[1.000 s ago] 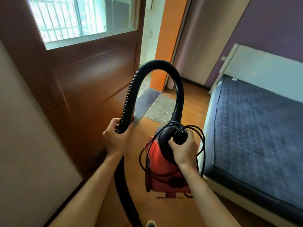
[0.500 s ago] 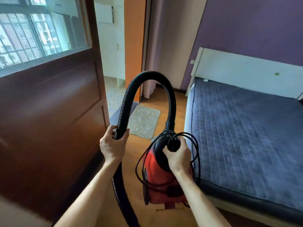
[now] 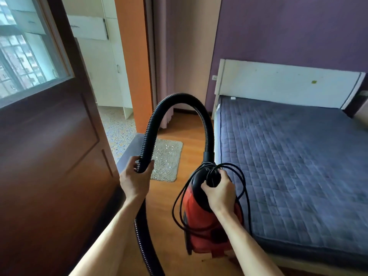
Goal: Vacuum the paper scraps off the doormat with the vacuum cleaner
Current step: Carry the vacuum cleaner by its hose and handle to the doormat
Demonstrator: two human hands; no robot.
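We carry the red vacuum cleaner (image 3: 201, 222) off the floor, our right hand (image 3: 220, 191) wrapped around its black top handle and our left hand (image 3: 135, 178) gripping the ribbed hose (image 3: 180, 100). The doormat (image 3: 166, 159) lies ahead on the wooden floor by the doorway, just beyond the left hand, its long axis running away from us; any scraps are too small to tell

A pale doormat (image 3: 166, 160) lies flat on the wooden floor (image 3: 191, 140).
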